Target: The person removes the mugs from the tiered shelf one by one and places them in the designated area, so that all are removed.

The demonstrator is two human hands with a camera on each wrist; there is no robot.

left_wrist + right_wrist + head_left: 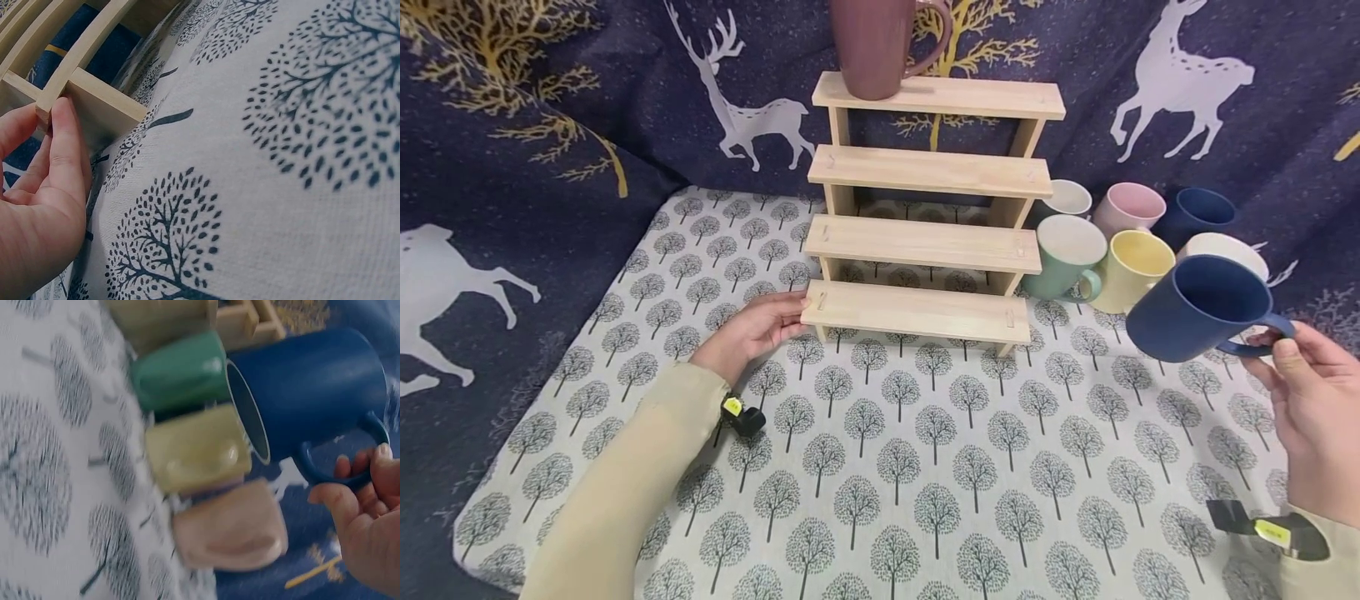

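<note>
My right hand (1318, 392) grips a dark blue mug (1195, 308) by its handle. Held above the cloth, the mug tilts with its mouth toward the upper right in the head view. In the right wrist view, the thumb and fingers (382, 469) curl round the handle. At the left end of the lowest step of a pale wooden stepped rack (917, 312), my left hand (760, 329) pinches the board's corner. The left wrist view shows fingers (65, 144) against that board end. A mauve mug (872, 50) stands on the rack's top step, its upper part cut off by the frame.
Right of the rack stand a green mug (1063, 271), a yellow mug (1131, 271), a pink mug (1127, 208), another dark blue mug (1195, 212) and a cream mug (1232, 250) partly behind the held one. A tree-print cloth (880, 533) covers the table; a deer-print curtain (647, 108) hangs behind.
</note>
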